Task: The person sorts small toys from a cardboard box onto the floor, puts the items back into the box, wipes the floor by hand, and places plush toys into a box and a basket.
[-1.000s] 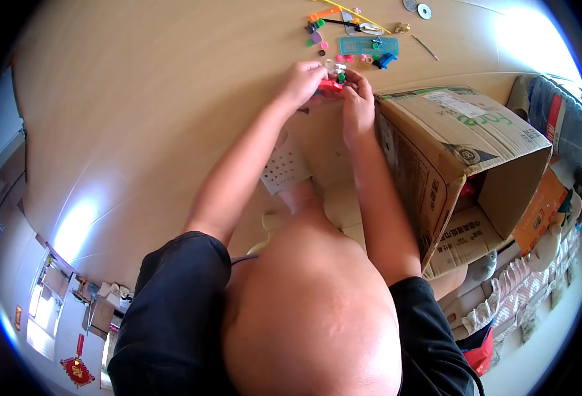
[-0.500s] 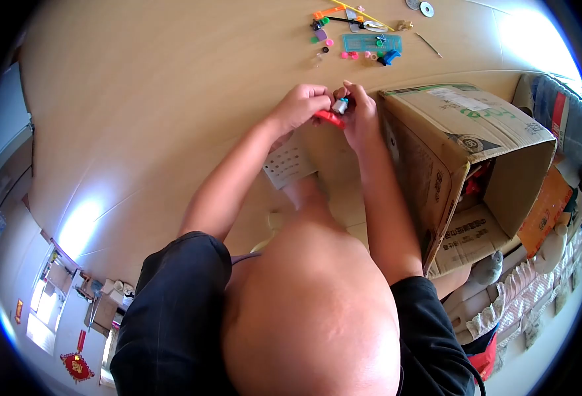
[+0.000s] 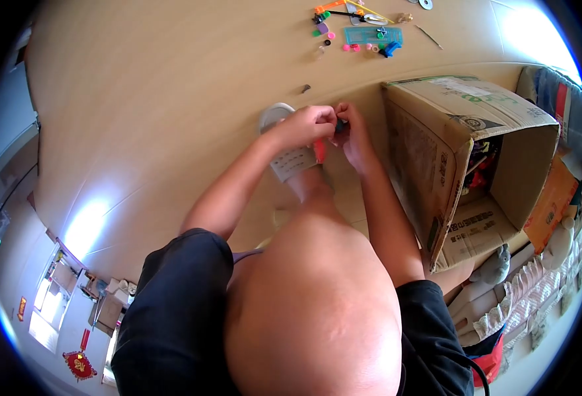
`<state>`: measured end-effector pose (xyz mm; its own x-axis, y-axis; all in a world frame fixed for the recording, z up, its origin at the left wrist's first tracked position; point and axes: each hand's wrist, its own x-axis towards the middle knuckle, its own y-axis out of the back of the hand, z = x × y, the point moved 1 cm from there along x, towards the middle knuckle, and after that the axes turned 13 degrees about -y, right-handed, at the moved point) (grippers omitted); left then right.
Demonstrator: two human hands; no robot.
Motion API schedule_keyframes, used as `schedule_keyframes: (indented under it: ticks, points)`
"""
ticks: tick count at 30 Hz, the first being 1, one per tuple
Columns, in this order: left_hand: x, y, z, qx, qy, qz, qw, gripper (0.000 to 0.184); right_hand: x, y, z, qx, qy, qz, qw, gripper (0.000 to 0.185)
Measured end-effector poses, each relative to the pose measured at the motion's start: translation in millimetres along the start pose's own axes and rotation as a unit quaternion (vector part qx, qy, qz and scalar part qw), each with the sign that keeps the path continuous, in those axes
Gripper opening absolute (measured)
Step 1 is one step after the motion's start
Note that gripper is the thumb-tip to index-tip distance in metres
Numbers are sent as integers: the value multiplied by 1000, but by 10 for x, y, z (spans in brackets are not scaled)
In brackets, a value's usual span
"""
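I have both hands raised just left of the cardboard box [image 3: 429, 165], fingertips meeting. Between my left hand [image 3: 304, 127] and right hand [image 3: 355, 135] is a small dark piece [image 3: 340, 124], and my grip looks closed on it from both sides; it is too small and covered for me to name. A red strip [image 3: 319, 150] hangs just below my left fingers, also left of the box; whether I pinch it or it joins the dark piece, I can't tell.

As for how far along I am: plenty of small things lie loose on the floor beyond the box and to its left, among them a teal stencil [image 3: 357, 35], a blue piece [image 3: 391, 49] and an orange piece [image 3: 330, 6]. One small peg [image 3: 306, 88] lies apart from them, left of the box. Inside the box there is a jumble of red things [image 3: 479, 175], so I judge the handling only partly done. The dark piece is not set down, and how many others are left to handle I can't tell.
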<state>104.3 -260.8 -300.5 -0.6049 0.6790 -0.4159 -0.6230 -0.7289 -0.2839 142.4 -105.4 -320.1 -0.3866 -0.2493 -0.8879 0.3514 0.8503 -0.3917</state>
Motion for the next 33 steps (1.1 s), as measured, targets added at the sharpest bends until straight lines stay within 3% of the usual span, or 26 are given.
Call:
schedule_keyframes:
  ticks: [2,4,5,7,10,11,14,15,18,22,23,26,29,31,32,33]
  points:
    - [10,12,-58,31,-15,-14,999,8,-89,-81,7,0,23,15,1000,18]
    - [15,10,-22,34,-21,-21,999,7,-53,-6,50,40,-18,-13,999,18]
    - [12,11,-16,-30,-15,-18,999,6,-36,46,74,59,-39,-26,997,18]
    - [13,48,48,-156,-6,-14,988,6,-7,85,82,137,-30,-137,981,18]
    - [27,98,215,-175,-59,87,979,6,75,166,32,226,-25,-263,938,19]
    - [52,160,236,-149,-44,129,979,6,112,187,12,250,-25,-299,920,20]
    - [101,339,196,35,-36,240,970,16,79,123,-147,266,-6,-259,928,19]
    - [127,362,194,286,-118,306,900,26,52,99,-207,263,-9,-253,931,19]
    - [148,348,144,439,-67,297,845,34,-36,38,-331,261,-9,-253,932,19]
    - [201,346,-104,494,-24,256,831,31,-46,-16,-372,268,11,-300,916,22]
    - [207,358,-161,471,-25,244,847,27,-33,-24,-366,271,13,-312,911,22]
    - [243,356,-262,475,-98,291,825,24,-195,-173,-379,302,-12,-270,914,22]
    - [261,360,-161,291,-143,344,881,19,-244,-165,-312,280,-46,-298,911,21]
    - [192,410,35,12,-140,298,944,18,-299,-162,-258,264,-33,-286,921,24]
    - [175,412,132,-129,-134,267,946,19,-326,-160,-240,255,-27,-280,925,26]
    - [187,432,180,-153,-155,270,938,22,-354,-187,-241,257,-22,-271,927,28]
